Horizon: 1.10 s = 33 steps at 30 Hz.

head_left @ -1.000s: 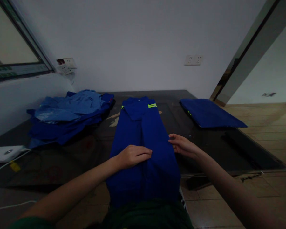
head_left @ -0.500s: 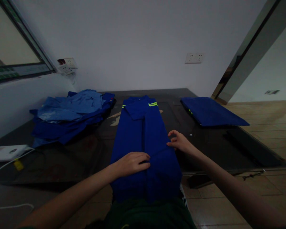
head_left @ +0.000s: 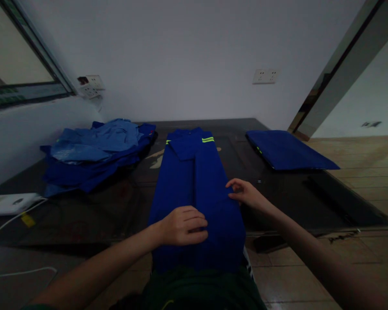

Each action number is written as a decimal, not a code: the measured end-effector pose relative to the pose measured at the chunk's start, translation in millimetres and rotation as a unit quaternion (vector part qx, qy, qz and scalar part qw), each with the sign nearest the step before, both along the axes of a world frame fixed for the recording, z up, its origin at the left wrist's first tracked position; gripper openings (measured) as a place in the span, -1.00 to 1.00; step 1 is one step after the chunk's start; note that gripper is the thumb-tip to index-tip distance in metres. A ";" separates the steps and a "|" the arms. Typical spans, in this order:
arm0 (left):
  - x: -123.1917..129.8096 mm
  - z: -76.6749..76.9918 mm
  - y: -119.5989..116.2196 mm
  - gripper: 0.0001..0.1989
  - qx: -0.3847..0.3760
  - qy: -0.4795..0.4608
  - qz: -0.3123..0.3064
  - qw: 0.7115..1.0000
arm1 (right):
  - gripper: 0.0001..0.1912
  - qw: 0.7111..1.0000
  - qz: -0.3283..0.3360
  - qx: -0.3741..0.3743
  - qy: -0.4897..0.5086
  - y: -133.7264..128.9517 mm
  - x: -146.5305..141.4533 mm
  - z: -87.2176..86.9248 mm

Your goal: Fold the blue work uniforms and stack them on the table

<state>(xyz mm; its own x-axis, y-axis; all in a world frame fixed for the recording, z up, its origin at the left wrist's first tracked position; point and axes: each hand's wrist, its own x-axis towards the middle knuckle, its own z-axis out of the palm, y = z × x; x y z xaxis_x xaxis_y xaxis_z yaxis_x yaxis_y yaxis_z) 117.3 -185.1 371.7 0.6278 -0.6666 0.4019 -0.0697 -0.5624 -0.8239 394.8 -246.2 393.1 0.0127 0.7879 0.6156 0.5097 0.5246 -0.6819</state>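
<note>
A long-sleeved blue work jacket (head_left: 177,185) with yellow-green stripes lies folded lengthwise in front of me. Its collar points at the wall, and the near end hangs over the table's front edge against my body. My left hand (head_left: 184,226) rests palm down across the near middle of the jacket, fingers stretched out over the folded sleeve. At the jacket's right edge is my right hand (head_left: 245,193), its thumb and fingertips apart and lightly touching the cloth. No cloth shows gripped in either hand.
The dark table (head_left: 233,150) also bears a heap of blue clothes (head_left: 97,146) at left and a folded blue garment (head_left: 287,148) at right. A white device (head_left: 11,203) with a cable lies at the left edge. Behind stands a wall with a socket (head_left: 265,76).
My left hand has slid slightly right and toward my body over the jacket. My right hand has barely shifted at the edge. The jacket stays in place.
</note>
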 end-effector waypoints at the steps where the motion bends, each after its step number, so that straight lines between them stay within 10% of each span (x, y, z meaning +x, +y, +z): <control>1: -0.2 -2.2 -0.2 -0.92 -0.007 -0.009 0.007 1.000 | -0.59 1.000 0.019 -0.012 0.014 -5.2 -1.0 -1.7; 6: 0.6 -11.6 -6.1 -0.93 -0.024 -0.024 0.010 0.999 | -0.42 0.975 0.177 -0.126 -0.041 -47.8 -5.0 -17.5; 16: -9.9 -20.9 -10.8 -0.91 0.083 0.042 -0.016 0.996 | -0.85 0.992 0.081 -0.086 -0.034 -46.3 -9.5 -42.2; 23: -9.1 -19.3 -14.0 -0.84 0.004 -0.020 -0.058 0.998 | -0.79 0.992 0.071 -0.101 -0.017 -39.1 -7.8 -45.7; 33: -6.6 -38.9 -12.9 -0.89 0.043 0.123 0.126 0.983 | -0.76 0.996 0.031 -0.061 -0.059 -40.8 -11.3 -47.8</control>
<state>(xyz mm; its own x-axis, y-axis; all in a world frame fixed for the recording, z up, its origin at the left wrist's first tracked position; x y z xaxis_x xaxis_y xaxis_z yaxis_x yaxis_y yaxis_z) 110.8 -198.0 332.8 0.8485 -0.5024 0.1663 -0.1407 -0.5171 -0.8443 383.5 -287.0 345.3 -0.1045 0.8537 0.5103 0.5594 0.4746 -0.6795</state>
